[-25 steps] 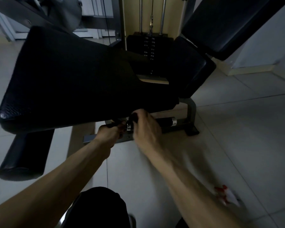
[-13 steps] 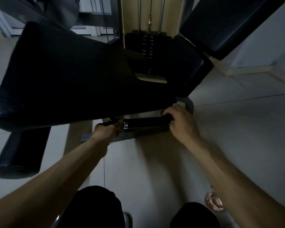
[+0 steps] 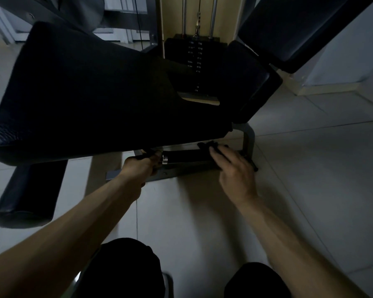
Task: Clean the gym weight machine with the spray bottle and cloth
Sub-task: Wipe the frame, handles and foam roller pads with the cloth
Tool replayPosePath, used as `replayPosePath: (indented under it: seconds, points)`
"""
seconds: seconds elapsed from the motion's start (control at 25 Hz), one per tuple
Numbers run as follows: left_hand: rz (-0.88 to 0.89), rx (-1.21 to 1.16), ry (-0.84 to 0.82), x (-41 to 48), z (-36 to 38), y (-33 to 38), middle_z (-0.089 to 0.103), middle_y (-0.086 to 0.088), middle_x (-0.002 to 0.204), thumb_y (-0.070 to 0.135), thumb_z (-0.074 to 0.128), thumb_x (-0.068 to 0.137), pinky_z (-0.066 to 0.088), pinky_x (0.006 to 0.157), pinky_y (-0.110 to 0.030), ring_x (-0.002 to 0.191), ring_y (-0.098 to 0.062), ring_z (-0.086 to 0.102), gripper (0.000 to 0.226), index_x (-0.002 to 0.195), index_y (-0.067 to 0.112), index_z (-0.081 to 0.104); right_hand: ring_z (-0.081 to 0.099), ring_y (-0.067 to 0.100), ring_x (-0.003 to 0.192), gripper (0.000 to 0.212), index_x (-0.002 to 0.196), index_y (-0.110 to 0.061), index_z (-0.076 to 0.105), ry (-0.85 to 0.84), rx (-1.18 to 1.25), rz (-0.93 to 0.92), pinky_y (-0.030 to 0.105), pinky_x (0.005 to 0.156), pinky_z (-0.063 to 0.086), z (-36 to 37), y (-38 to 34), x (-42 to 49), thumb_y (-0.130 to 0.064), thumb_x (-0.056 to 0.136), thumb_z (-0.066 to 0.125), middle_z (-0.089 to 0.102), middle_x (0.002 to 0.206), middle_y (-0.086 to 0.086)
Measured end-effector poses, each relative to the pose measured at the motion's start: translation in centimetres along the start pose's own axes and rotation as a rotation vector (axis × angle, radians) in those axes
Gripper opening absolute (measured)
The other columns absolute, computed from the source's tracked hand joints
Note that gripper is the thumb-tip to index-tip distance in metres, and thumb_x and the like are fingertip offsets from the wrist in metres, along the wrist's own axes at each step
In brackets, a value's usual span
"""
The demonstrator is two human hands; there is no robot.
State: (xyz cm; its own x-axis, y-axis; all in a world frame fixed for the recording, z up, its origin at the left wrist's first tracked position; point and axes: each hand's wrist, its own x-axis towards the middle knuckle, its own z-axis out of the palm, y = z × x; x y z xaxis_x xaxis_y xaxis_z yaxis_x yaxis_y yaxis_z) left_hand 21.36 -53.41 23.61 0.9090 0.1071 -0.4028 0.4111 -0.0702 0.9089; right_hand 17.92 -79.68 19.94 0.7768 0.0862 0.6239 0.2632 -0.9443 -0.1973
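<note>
The weight machine's big black seat pad (image 3: 84, 93) fills the middle of the head view. Under its front edge runs a black handle grip (image 3: 187, 157) with a chrome ring (image 3: 165, 159) at its left end. My left hand (image 3: 140, 166) is closed around the bar just left of that ring. At the grip's right end, my right hand (image 3: 233, 166) presses a dark cloth (image 3: 206, 145) onto it; cloth edges stick out past my fingers. No spray bottle is in view.
The weight stack (image 3: 194, 54) and its guide rods stand behind the seat. A black back pad (image 3: 299, 29) slants at the upper right and a roller pad (image 3: 28, 194) lies low at the left. A grey base bar (image 3: 181, 175) rests on the tiled floor. My knees (image 3: 125, 269) are at the bottom.
My right hand has slid with the cloth from the grip's left end, beside my left hand, to its right end. The left hand stayed put. The view shifted, and the object on the floor at lower right dropped out.
</note>
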Motion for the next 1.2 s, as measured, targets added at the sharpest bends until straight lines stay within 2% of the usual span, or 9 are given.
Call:
replayPosePath:
  seconds: [0.16,0.24,0.32,0.48,0.56,0.68,0.8,0.96,1.2]
  points:
    - [-0.001,0.009,-0.003,-0.2,-0.1,0.1,0.073,-0.004,0.11,0.043,0.067,0.095,0.037,0.065,-0.028,0.101,-0.019,0.063,0.036,0.111,0.011,0.068,0.058,0.026,0.129,0.066,0.135,-0.012,0.067,0.084,0.239,0.278,0.037,0.106,0.053,-0.4,-3.2,0.4,0.017,0.076,0.061,0.059,0.144,0.009]
    - [-0.007,0.011,0.009,0.1,-0.1,0.0,0.074,-0.007,0.107,0.039,0.067,0.096,0.036,0.064,-0.029,0.096,-0.022,0.059,0.031,0.108,0.01,0.069,0.048,0.022,0.141,0.061,0.141,-0.011,0.062,0.066,0.32,0.085,0.026,0.117,0.04,1.4,-8.8,0.4,0.014,0.086,0.052,0.053,0.151,0.01]
    - [-0.006,0.008,0.047,0.2,-0.1,-0.1,0.074,-0.011,0.102,0.032,0.066,0.097,0.036,0.064,-0.029,0.092,-0.024,0.057,0.024,0.104,0.009,0.069,0.044,0.027,0.146,0.051,0.142,-0.009,0.06,0.045,0.258,-0.164,0.038,0.121,0.037,3.6,-11.8,-0.1,0.01,0.096,0.053,0.052,0.153,0.012]
    - [0.011,-0.013,0.004,-0.3,0.1,0.4,0.073,0.0,0.103,0.035,0.066,0.097,0.038,0.064,-0.025,0.092,-0.013,0.065,0.028,0.109,0.01,0.069,0.052,0.029,0.14,0.043,0.131,-0.009,0.07,0.106,0.086,-0.24,0.047,0.117,0.041,3.9,-5.2,-1.1,0.008,0.101,0.045,0.058,0.148,0.009]
    - [0.007,-0.02,-0.014,-0.7,0.1,0.4,0.073,0.0,0.106,0.036,0.066,0.097,0.038,0.066,-0.026,0.095,-0.014,0.064,0.03,0.111,0.01,0.068,0.055,0.028,0.136,0.053,0.133,-0.01,0.069,0.132,0.134,0.006,0.031,0.117,0.041,1.8,-2.0,-2.9,0.013,0.092,0.045,0.059,0.147,0.008]
    - [-0.021,0.001,-0.042,-0.9,-0.3,0.7,0.073,0.002,0.112,0.042,0.068,0.095,0.04,0.074,-0.031,0.107,-0.016,0.065,0.037,0.116,0.012,0.067,0.057,0.02,0.127,0.053,0.136,-0.018,0.065,0.233,0.71,0.89,0.009,0.096,0.047,1.9,-3.3,-3.6,0.013,0.095,0.052,0.061,0.137,0.003]
    - [-0.025,0.016,-0.053,-1.0,-0.4,0.8,0.073,0.004,0.112,0.044,0.069,0.093,0.04,0.075,-0.031,0.106,-0.014,0.064,0.037,0.115,0.014,0.067,0.066,0.031,0.114,0.045,0.132,-0.016,0.062,0.218,1.559,1.484,0.038,0.094,0.057,6.1,-8.4,-2.5,0.009,0.097,0.047,0.067,0.126,0.014]
    - [0.021,0.024,0.01,-0.8,0.0,0.7,0.07,-0.007,0.114,0.038,0.07,0.094,0.042,0.064,-0.021,0.087,-0.011,0.061,0.041,0.118,0.005,0.066,0.073,0.027,0.083,0.034,0.128,-0.004,0.067,-0.179,2.078,1.543,0.035,0.077,0.06,6.8,-14.7,0.7,-0.016,0.102,0.047,0.074,0.102,0.02]
    - [0.095,0.048,0.011,-1.5,0.3,1.0,0.056,0.008,0.087,0.03,0.064,0.099,0.04,0.049,-0.004,0.075,0.001,0.049,0.024,0.111,0.009,0.06,0.072,0.024,0.065,0.029,0.115,-0.006,0.059,0.092,2.198,1.607,0.029,0.058,0.06,6.8,-12.9,1.9,-0.022,0.111,0.035,0.072,0.078,0.015]
